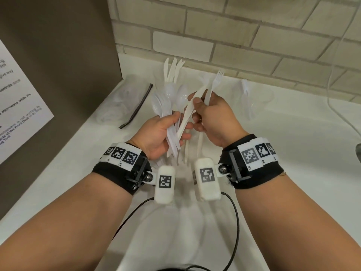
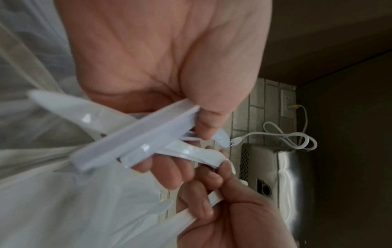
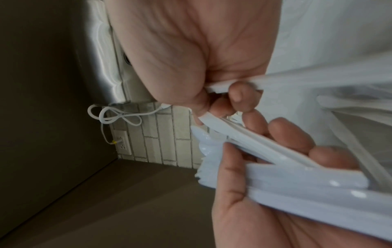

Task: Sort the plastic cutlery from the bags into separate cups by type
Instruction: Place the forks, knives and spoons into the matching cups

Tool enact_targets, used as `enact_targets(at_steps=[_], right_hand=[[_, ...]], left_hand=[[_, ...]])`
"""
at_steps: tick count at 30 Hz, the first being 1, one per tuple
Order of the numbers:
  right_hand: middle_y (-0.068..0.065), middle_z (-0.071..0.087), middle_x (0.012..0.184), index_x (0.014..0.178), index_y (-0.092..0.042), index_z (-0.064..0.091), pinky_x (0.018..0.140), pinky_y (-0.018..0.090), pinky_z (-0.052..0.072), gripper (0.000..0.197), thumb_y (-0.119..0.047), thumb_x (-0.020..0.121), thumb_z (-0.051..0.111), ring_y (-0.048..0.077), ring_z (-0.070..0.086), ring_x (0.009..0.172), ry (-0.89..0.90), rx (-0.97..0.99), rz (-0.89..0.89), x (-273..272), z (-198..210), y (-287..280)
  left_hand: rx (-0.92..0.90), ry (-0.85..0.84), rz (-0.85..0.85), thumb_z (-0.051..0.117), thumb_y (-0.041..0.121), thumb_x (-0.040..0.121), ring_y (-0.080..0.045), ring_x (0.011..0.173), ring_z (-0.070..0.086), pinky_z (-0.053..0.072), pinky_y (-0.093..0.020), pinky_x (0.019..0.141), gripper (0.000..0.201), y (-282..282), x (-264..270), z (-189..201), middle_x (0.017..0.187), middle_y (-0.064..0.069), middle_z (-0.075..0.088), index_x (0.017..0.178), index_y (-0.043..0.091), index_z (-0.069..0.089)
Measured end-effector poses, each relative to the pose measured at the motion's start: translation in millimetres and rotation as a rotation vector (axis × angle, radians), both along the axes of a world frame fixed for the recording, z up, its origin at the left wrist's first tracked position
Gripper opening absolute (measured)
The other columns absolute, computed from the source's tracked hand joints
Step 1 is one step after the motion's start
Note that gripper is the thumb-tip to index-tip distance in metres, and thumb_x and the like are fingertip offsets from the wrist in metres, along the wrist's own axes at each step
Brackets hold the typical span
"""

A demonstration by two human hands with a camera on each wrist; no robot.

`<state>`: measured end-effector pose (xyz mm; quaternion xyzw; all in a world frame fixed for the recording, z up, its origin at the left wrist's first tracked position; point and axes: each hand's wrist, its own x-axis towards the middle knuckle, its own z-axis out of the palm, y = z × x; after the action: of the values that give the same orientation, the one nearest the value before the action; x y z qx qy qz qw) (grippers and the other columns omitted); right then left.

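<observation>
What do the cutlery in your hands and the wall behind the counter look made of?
Cutlery bundle in the left hand: white plastic, glossy, going by the glints on the spoon bowls. Fork in the right hand: the same. Wall: pale matte brick or brick-look tile with grey joints; I cannot tell which.

"microwave", "Front Desk" on wall notice (image 1: 21,98)

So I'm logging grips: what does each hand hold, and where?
Left hand grips a bunch of cutlery by the handles. Right hand holds a fork by its handle and pinches a knife.
</observation>
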<state>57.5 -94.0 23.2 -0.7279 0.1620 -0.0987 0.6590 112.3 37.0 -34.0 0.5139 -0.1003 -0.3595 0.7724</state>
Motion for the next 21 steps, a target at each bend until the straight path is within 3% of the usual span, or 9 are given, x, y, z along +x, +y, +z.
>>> enact_targets(at_steps=[3, 5, 6, 8, 11, 14, 17, 21], right_hand=[[0.001, 0.07, 0.083, 0.095, -0.016, 0.054, 0.055, 0.026, 0.039, 0.018, -0.015, 0.102, 0.037, 0.015, 0.055, 0.069, -0.014, -0.02, -0.002, 8.2, 5.2, -5.0], [0.002, 0.071, 0.082, 0.095, -0.015, 0.052, 0.065, 0.031, 0.046, 0.018, -0.015, 0.103, 0.035, 0.019, 0.063, 0.079, -0.057, 0.008, -0.021, 18.7, 13.6, -11.3], [0.004, 0.07, 0.079, 0.096, -0.014, 0.051, 0.071, 0.037, 0.051, 0.018, -0.014, 0.103, 0.035, 0.022, 0.066, 0.082, -0.085, 0.067, -0.035, 25.5, 19.0, -14.7], [0.007, 0.065, 0.074, 0.096, -0.014, 0.049, 0.083, 0.047, 0.054, 0.018, -0.013, 0.103, 0.033, 0.028, 0.069, 0.081, -0.152, 0.199, -0.064, 43.2, 31.6, -20.9], [0.007, 0.059, 0.071, 0.097, -0.016, 0.048, 0.081, 0.046, 0.054, 0.02, -0.014, 0.102, 0.028, 0.027, 0.067, 0.073, -0.27, 0.223, -0.126, 78.7, 49.4, -26.7], [0.01, 0.057, 0.076, 0.099, -0.015, 0.047, 0.073, 0.037, 0.054, 0.021, -0.012, 0.101, 0.025, 0.025, 0.067, 0.078, -0.446, 0.116, -0.177, 115.2, 56.7, -26.1], [0.009, 0.059, 0.079, 0.098, -0.015, 0.046, 0.071, 0.031, 0.05, 0.02, -0.012, 0.101, 0.027, 0.024, 0.067, 0.083, -0.572, 0.014, -0.177, 148.9, 51.8, -23.7], [0.007, 0.063, 0.079, 0.095, -0.021, 0.049, 0.081, 0.041, 0.051, 0.019, -0.016, 0.099, 0.031, 0.024, 0.066, 0.085, -0.539, -0.052, -0.131, 188.6, 26.5, -23.0]], left_hand=[[-0.021, 0.039, 0.07, 0.047, 0.025, 0.098, -0.031, 0.083, 0.069, 0.055, -0.04, 0.078, 0.023, 8.9, 6.5, 2.3, 0.099, -0.015, 0.071, 0.095, 0.007, 0.062], [-0.034, 0.064, 0.152, 0.047, 0.022, 0.099, -0.031, 0.083, 0.069, 0.054, -0.045, 0.084, 0.021, 13.2, 11.9, 4.7, 0.096, -0.016, 0.071, 0.091, 0.007, 0.06], [-0.012, 0.06, 0.193, 0.047, 0.022, 0.099, -0.028, 0.077, 0.069, 0.055, -0.043, 0.081, 0.021, 15.1, 14.4, 5.7, 0.091, -0.013, 0.07, 0.09, 0.008, 0.059], [0.054, 0.045, 0.262, 0.048, 0.024, 0.099, -0.019, 0.06, 0.062, 0.056, -0.034, 0.064, 0.019, 18.2, 18.4, 8.0, 0.075, -0.006, 0.064, 0.088, 0.011, 0.057], [0.122, 0.027, 0.278, 0.049, 0.032, 0.098, -0.01, 0.046, 0.041, 0.039, -0.023, 0.045, 0.023, 19.0, 24.0, 10.4, 0.062, 0.001, 0.046, 0.085, 0.015, 0.054], [0.208, -0.025, 0.249, 0.053, 0.038, 0.095, -0.009, 0.046, 0.031, 0.032, -0.022, 0.044, 0.023, 16.3, 28.0, 11.4, 0.059, 0.004, 0.038, 0.082, 0.02, 0.056], [0.263, -0.037, 0.248, 0.057, 0.04, 0.092, -0.009, 0.047, 0.032, 0.033, -0.023, 0.044, 0.022, 17.3, 33.0, 8.5, 0.06, 0.005, 0.038, 0.087, 0.019, 0.057], [0.272, 0.013, 0.296, 0.057, 0.04, 0.092, -0.009, 0.049, 0.034, 0.033, -0.024, 0.046, 0.025, 23.5, 41.3, -0.7, 0.059, 0.005, 0.04, 0.093, 0.015, 0.056]])
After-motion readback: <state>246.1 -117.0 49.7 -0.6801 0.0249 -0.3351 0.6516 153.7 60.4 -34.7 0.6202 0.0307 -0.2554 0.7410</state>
